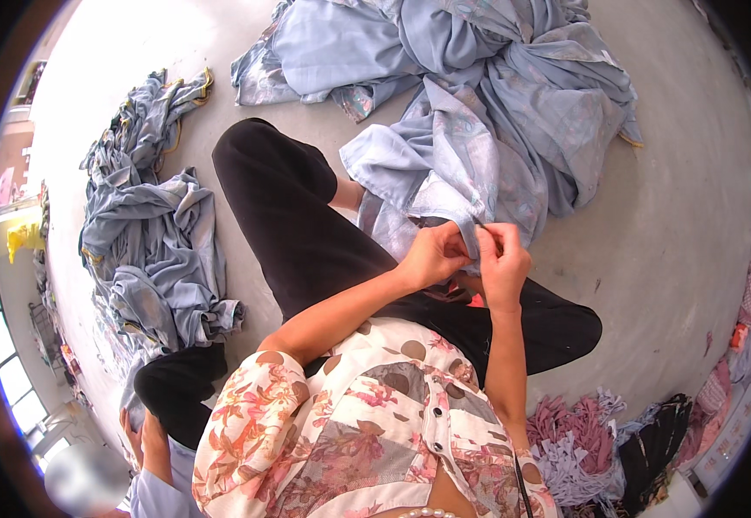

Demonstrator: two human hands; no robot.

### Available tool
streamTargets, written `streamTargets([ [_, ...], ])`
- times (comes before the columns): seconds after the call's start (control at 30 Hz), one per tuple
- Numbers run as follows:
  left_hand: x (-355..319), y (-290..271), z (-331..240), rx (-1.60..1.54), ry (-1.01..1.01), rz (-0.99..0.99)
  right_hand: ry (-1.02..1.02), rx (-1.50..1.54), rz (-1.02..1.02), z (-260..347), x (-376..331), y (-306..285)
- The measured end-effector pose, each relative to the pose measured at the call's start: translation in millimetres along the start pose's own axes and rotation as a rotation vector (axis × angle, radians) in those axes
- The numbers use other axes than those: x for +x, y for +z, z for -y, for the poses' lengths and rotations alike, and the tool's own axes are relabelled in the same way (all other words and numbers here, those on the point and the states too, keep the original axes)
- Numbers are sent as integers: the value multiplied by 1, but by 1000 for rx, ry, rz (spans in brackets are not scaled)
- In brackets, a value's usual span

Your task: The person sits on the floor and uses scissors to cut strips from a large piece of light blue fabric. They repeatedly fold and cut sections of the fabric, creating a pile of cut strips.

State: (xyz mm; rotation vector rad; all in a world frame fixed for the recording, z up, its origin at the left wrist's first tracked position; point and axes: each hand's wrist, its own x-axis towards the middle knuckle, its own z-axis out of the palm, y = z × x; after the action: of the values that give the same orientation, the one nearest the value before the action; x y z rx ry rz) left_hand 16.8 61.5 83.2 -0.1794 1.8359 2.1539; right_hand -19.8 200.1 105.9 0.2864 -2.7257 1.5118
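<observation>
I sit cross-legged on the floor, with a large heap of blue-grey patterned cloth spread in front of me. One end of it is drawn up to my lap. My left hand is closed in a pinch on the edge of this cloth. Close beside it, my right hand is also closed, its fingertips at the same edge. A small thin dark thing shows at the right fingertips; its kind is too small to tell.
At the left lies a long pile of blue-grey cloth with yellow edging. Another person's hand and sleeve show at the lower left. Bundles of pink and grey fabric strips and black cloth lie at the lower right.
</observation>
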Motion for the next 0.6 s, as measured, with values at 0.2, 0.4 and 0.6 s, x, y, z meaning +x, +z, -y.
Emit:
streamTargets([
  [0.2,-1,2,22,539,144,-52,182,518,-9,-14,-9,-14],
  [0.4,2,19,32,622,269,25,714,791,117,-61,-36,-6],
  [0.6,5,31,45,723,284,154,854,982,11,-65,-26,6],
])
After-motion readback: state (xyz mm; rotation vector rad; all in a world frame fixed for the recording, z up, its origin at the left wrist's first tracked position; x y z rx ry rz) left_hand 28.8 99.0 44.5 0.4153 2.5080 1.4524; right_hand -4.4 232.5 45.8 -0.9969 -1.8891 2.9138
